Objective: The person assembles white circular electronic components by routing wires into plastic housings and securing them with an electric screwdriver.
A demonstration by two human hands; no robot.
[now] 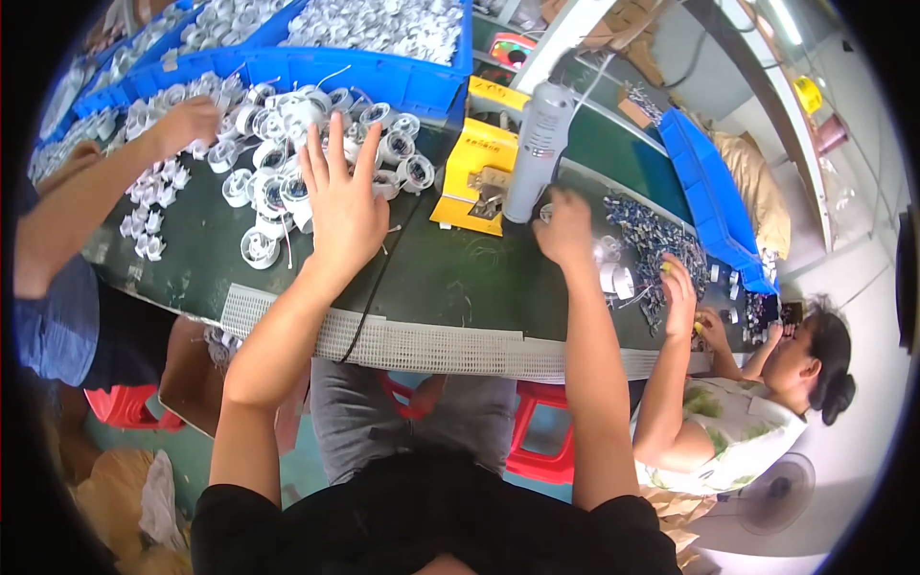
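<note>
Left of the yellow fixture (pixel 471 158), person's left hand (pixel 345 206) splayed wide over piled white round housings (pixel 268 196) on the surface (pixel 441 297); right of it, right hand (pixel 565 230) curled by the grey cylindrical tool (pixel 541 144), grip unclear.

Counted at the bench: two hands of the wearer, the left hand (pixel 347 206) and the right hand (pixel 565 225); one grey cylindrical tool (pixel 544 134); one yellow fixture (pixel 479 144); one blue tray (pixel 704 182) on the far right. Co-workers (pixel 728 422) numbered at least two, red stools (pixel 541 446) at least two. One fan (pixel 781 491) and one light tube (pixel 786 21) were recorded. Round white housings (pixel 259 247) exceeded a dozen; overlap prevented an exact figure.
</note>
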